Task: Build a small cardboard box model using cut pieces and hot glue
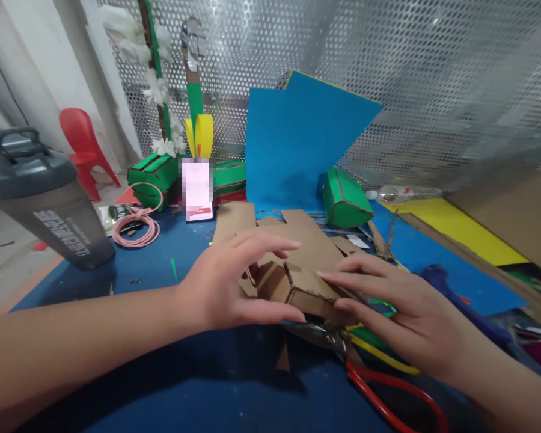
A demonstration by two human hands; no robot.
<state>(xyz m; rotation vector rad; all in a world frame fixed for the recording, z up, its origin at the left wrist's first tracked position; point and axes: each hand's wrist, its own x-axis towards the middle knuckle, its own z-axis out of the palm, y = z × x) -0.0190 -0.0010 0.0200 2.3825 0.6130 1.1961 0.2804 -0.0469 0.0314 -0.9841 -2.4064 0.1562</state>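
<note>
A small folded cardboard piece (313, 285), shaped like a faceted box with raw edges, is between my hands above the blue table. My left hand (234, 279) curves round its left side, thumb and fingers wide apart; whether the thumb touches the cardboard is hard to tell. At the right end, my right hand (401, 307) has its fingertips on the top and the thumb at the edge. Red-handled scissors (388, 391) lie partly beneath the piece, blades toward the left. Flat cardboard pieces (297, 231) lie just behind it.
A grey shaker bottle (49, 198) stands at left by a coiled pink cable (137, 231). Behind are a phone (198, 189), a blue board (297, 138) and a green faceted block (345, 198). A clear plastic bottle (406, 193) lies at the back right.
</note>
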